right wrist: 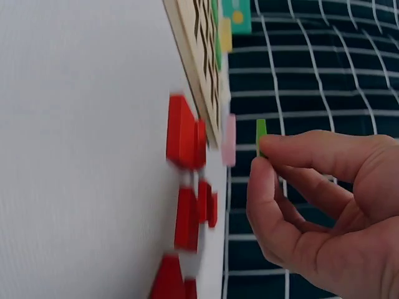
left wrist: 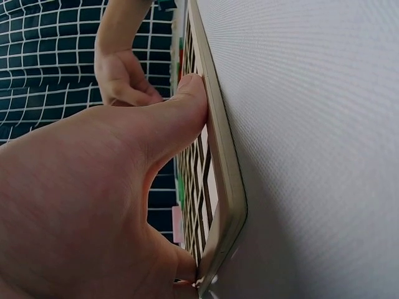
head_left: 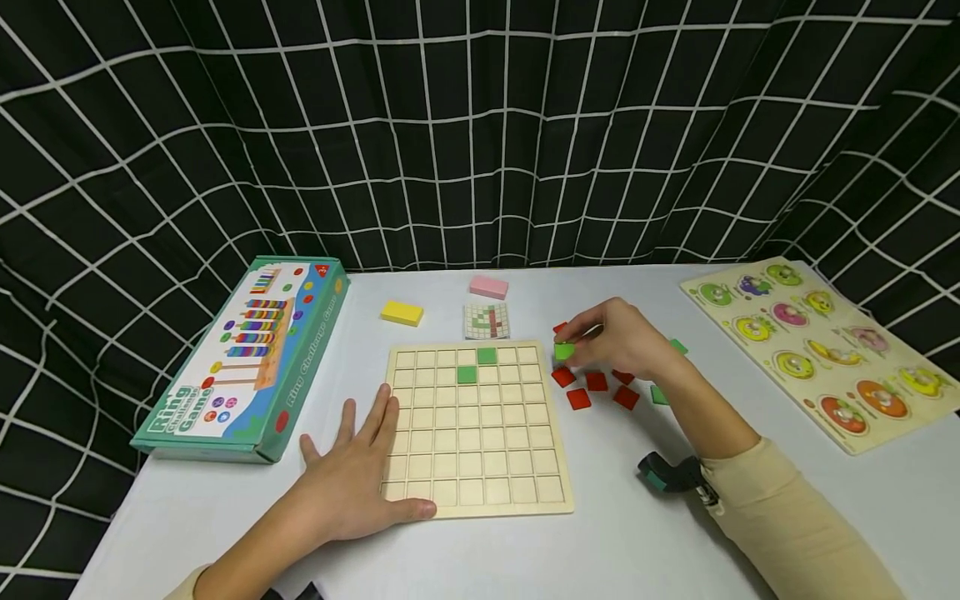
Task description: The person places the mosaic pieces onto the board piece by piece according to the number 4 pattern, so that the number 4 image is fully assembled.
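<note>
A wooden grid board lies flat on the white table, with two green tiles in its upper rows. My left hand rests along its left edge, fingers spread and thumb on the lower edge; in the left wrist view the thumb presses the rim. My right hand pinches a green tile above the red tiles, off the board's upper right corner. In the right wrist view thumb and forefinger hold the green tile by its edge.
Behind the board lie a small pattern card, a pink block and a yellow block. A green game box stands left, a fruit picture board right. Loose green tiles lie near my right forearm.
</note>
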A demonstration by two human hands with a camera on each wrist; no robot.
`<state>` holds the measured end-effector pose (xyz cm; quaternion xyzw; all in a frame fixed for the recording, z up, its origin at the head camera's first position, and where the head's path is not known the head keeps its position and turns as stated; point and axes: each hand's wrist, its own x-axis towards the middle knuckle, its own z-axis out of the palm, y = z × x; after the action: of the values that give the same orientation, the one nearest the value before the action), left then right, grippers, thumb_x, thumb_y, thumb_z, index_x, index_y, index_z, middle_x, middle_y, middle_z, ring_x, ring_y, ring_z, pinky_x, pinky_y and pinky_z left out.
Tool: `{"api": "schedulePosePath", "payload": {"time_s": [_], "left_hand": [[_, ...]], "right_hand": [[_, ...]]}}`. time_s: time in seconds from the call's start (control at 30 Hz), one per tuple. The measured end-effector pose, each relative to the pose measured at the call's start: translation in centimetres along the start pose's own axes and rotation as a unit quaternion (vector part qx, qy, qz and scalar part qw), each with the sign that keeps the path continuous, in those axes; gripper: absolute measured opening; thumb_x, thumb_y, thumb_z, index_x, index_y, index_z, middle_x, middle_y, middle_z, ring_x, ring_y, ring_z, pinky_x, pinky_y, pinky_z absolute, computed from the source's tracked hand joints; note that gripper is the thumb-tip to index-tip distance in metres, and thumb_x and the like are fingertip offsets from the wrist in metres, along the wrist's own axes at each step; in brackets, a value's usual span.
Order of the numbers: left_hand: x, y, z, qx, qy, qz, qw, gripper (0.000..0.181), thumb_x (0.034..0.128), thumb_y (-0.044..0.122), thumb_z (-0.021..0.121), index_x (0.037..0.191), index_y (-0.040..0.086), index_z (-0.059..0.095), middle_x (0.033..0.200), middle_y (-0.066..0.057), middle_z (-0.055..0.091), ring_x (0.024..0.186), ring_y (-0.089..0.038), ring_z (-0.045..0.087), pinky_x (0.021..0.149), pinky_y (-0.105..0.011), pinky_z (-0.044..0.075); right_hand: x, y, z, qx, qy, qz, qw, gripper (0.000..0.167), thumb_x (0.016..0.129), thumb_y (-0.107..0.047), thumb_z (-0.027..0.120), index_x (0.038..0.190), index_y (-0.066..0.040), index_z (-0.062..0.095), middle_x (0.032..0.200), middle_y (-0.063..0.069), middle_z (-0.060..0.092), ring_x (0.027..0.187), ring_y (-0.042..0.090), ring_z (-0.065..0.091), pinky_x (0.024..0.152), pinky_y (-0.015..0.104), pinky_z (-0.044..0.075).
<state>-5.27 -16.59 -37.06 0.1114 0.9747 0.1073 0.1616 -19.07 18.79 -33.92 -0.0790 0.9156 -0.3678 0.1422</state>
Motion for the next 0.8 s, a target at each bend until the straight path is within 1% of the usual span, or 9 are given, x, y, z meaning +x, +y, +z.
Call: {"api": "schedulePosePath", "payload": {"time_s": [0.13, 0.23, 0.4, 0.57, 0.8], "left_hand": [[-0.1, 0.0, 0.0, -0.001, -0.001, 0.000, 1.0000, 0.138, 0.0710, 0.089, 0.068, 0.167, 0.004, 0.015, 0.177, -0.008, -0.001, 0.156, -0.057, 0.010, 0.094, -0.097, 0.012], [-0.1, 0.0, -0.1, -0.002, 0.001, 0.002, 1.0000, 0.138, 0.0712, 0.089, 0.068, 0.167, 0.004, 0.015, 0.177, -0.009, -0.001, 0.156, -0.057, 0.010, 0.093, -0.097, 0.012], [0.0, -0.1, -0.1, -0.005, 0.000, 0.001, 1.0000, 0.139, 0.0710, 0.089, 0.068, 0.167, 0.004, 0.015, 0.177, -0.009, -0.001, 0.156, -0.057, 0.010, 0.093, -0.097, 0.011], [0.0, -0.1, 0.0, -0.009, 0.000, 0.001, 1.0000, 0.138, 0.0710, 0.089, 0.068, 0.167, 0.004, 0.015, 0.177, -0.009, -0.001, 0.156, -0.057, 0.009, 0.093, -0.097, 0.010], [0.0, -0.1, 0.1, -0.004, 0.001, 0.000, 1.0000, 0.138, 0.0710, 0.090, 0.067, 0.167, 0.004, 0.015, 0.177, -0.009, 0.000, 0.156, -0.057, 0.010, 0.093, -0.097, 0.010]], "right_hand": [[-0.2, -1.3, 1.0, 0.013, -0.007, -0.009, 0.9998, 0.024, 0.084, -0.004, 0.081, 0.107, -0.010, 0.082, 0.101, 0.010, 0.075, 0.088, 0.023, 0.064, 0.072, 0.030, 0.054], [-0.2, -2.2, 1.7, 0.017, -0.016, -0.016, 0.9996, 0.022, 0.084, -0.004, 0.082, 0.105, -0.009, 0.082, 0.096, 0.008, 0.076, 0.085, 0.022, 0.064, 0.073, 0.031, 0.054], [0.1, -3.7, 3.0, 0.027, -0.033, -0.016, 0.9990, 0.023, 0.082, -0.003, 0.084, 0.103, -0.011, 0.083, 0.097, 0.006, 0.075, 0.086, 0.020, 0.064, 0.071, 0.031, 0.056], [0.4, -5.0, 4.3, 0.032, -0.047, -0.017, 0.9982, 0.024, 0.079, 0.002, 0.084, 0.098, -0.013, 0.083, 0.097, 0.004, 0.074, 0.087, 0.020, 0.063, 0.071, 0.028, 0.053], [1.0, -6.6, 6.1, 0.037, -0.072, -0.030, 0.9962, 0.025, 0.075, 0.005, 0.084, 0.095, -0.011, 0.083, 0.094, 0.004, 0.076, 0.087, 0.017, 0.064, 0.074, 0.027, 0.053]]}}
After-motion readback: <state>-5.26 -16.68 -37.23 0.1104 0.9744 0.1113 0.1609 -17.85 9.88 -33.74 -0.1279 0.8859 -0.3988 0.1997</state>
